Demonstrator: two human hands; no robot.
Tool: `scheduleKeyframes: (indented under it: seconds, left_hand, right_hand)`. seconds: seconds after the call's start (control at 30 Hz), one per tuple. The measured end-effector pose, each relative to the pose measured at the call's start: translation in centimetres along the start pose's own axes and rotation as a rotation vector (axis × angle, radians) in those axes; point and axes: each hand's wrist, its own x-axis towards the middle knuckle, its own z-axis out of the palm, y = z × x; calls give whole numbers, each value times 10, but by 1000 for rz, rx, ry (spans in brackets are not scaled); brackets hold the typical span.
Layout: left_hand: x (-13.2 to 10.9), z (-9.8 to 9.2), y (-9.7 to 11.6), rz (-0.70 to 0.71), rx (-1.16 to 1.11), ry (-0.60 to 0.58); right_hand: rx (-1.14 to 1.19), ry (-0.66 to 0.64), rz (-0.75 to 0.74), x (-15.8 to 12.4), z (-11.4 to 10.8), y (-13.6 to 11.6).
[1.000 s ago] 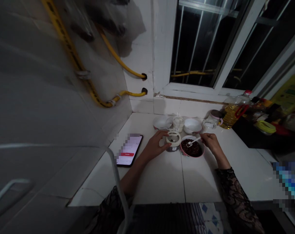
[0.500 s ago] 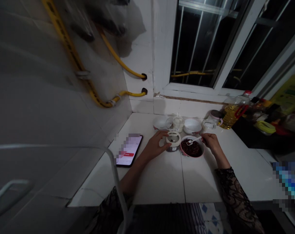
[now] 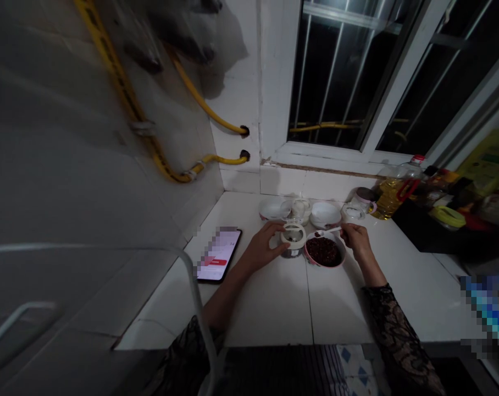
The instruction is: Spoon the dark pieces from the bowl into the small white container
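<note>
Bench (image 3: pixel 270 308), white-tiled: carries all I list below. Oil bottle (image 3: pixel 398 186), back right: part-filled with yellow liquid (image 3: pixel 383 205). Pink-edged bowl (image 3: pixel 314 263), front row on the bench: well filled with dark red contents (image 3: pixel 323 252); I judge it hard, breakable and weighted by its load, best held at the outer wall. White bowl (image 3: pixel 325 211), behind it: pale interior. Jar (image 3: pixel 292 252), upright, clear, pale-collared, just left of the dark red contents: something small and dark inside, too dim to name; probably light, smooth, apt to slide; my left hand (image 3: pixel 268 246) holds it, fingers curved about the collar. Spoon (image 3: pixel 331 231), white, at the pink-edged bowl's far rim: dark morsel (image 3: pixel 317 235) in its scoop; likely light, stiff, best taken at the handle's end, where my right hand (image 3: pixel 358 240) pinches it, fingers narrow.
</note>
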Motion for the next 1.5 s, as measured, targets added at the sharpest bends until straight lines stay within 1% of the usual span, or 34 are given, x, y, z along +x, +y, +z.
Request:
scheduleKeyframes:
  seconds: [0.07,0.13,0.2,0.27,0.33,0.4,0.43,0.5,0.57,0.63,0.67,0.73,0.8,0.9,0.97,1.03,1.17,1.33,1.5]
  left_hand:
    - [0,0,0,4,2,-3]
    - [0,0,0,3,6,-1]
    - [0,0,0,0,6,2]
    - [0,0,-1,-4,3,2]
    - [0,0,-1,-7,-1,-4]
    - [0,0,-1,-8,-5,-3]
    - [0,0,0,-8,-6,-3]
    - [0,-1,0,-8,-6,-1]
    - [0,-1,0,-10,-4,-5]
    - [0,-2,1,-13,-4,-12]
    - [0,-2,1,-15,-4,-14]
    - [0,-2,1,-15,-4,-15]
    - [0,-2,1,-11,-2,-15]
    - [0,-1,1,-5,2,-15]
    - [0,-1,1,7,5,-8]
    - [0,-1,1,21,1,-3]
    - [0,-1,1,12,1,-9]
    - [-1,0,0,1,-5,-1]
    - [0,0,-1,6,-6,-9]
  right_hand:
    - [14,34,-31,-2,8,-5]
    - [6,74,-112,-7,17,-9]
    - [-33,115,-235,-15,28,-13]
    - [-123,130,-391,-25,38,-16]
    - [-264,97,-569,-33,46,-18]
    - [-402,30,-723,-40,51,-19]
    - [-444,4,-772,-41,51,-20]
    - [-458,4,-797,-42,48,-21]
    - [-411,70,-739,-38,38,-21]
    - [-361,146,-635,-32,24,-20]
    - [-352,163,-580,-29,16,-18]
    - [-373,162,-488,-21,3,-13]
    - [-427,147,-414,-15,-5,-7]
    - [-500,54,-340,-11,-4,1]
    - [-522,-29,-321,-11,1,4]
    - [-507,-74,-311,-11,5,6]
    - [-397,-62,-219,-7,3,9]
    - [-214,-100,-69,0,-2,9]
    - [-101,-109,26,5,-3,11]
